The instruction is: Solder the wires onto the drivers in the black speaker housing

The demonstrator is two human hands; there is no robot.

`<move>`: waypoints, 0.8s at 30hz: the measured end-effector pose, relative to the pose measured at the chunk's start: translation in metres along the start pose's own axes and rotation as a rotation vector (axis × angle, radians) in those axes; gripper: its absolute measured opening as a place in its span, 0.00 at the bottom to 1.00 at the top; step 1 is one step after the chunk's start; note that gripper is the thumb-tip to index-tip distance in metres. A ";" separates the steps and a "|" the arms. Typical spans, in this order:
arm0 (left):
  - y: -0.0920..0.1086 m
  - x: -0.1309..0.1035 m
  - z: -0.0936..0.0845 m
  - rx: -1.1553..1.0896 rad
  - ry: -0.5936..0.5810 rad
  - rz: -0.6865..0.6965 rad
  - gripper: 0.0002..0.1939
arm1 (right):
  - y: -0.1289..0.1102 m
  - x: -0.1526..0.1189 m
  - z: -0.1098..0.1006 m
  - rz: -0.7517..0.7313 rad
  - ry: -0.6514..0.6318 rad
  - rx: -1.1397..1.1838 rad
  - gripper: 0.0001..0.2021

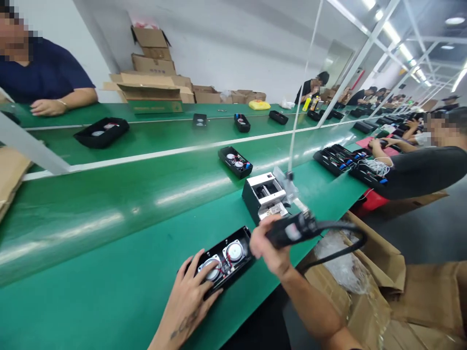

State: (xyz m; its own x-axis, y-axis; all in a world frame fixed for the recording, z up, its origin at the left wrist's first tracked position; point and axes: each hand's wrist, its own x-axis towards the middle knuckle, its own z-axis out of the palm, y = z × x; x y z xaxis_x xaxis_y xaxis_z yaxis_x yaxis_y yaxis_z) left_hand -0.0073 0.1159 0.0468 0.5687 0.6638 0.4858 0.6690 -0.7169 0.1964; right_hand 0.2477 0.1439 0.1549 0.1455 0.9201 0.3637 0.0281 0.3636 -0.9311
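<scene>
A black speaker housing (238,281) lies open side up on the green bench, with two round speaker drivers and red and black wires inside. My left hand (193,287) grips its left end, fingers spread over the near driver (210,270) and thumb along the front wall. In my right hand (272,245) is a black electric screwdriver (292,230), held almost level above the housing's right end. Its cable (359,233) loops off to the right; its tip is hidden behind my hand. Just beyond stands a screw feeder (265,193) with a white top.
Several similar housings (235,162) sit on the conveyor belt (109,194) beyond. A person (47,73) rests an arm at the far left; another person (423,165) works at right beside stacked housings (335,159). Cardboard boxes (419,287) and plastic wrap lie below the bench edge.
</scene>
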 end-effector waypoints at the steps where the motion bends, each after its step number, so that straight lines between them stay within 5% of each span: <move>1: -0.003 -0.004 -0.003 -0.005 -0.001 0.002 0.07 | -0.003 0.014 -0.017 -0.024 0.101 0.024 0.15; 3: -0.006 -0.009 -0.010 0.002 0.012 0.021 0.06 | -0.002 0.042 -0.048 -0.122 0.353 -0.024 0.19; 6: -0.003 -0.003 -0.014 0.031 0.046 0.053 0.04 | 0.012 0.073 -0.074 -0.171 0.458 -0.107 0.17; 12: 0.019 0.026 -0.003 0.041 -0.067 0.005 0.16 | 0.032 0.087 -0.079 -0.056 0.330 -0.119 0.16; 17: 0.029 0.030 0.001 0.035 -0.091 -0.058 0.08 | 0.022 0.063 -0.076 0.097 0.031 0.028 0.16; 24: 0.034 0.033 -0.005 0.010 -0.091 -0.048 0.07 | 0.008 -0.001 -0.019 -0.036 -0.055 0.547 0.13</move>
State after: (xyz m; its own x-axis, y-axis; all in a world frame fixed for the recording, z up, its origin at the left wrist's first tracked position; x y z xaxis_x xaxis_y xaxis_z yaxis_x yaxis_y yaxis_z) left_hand 0.0323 0.1121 0.0736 0.5769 0.7143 0.3962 0.7010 -0.6819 0.2087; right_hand 0.2669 0.1429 0.1461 0.1019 0.9065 0.4097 -0.4883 0.4043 -0.7734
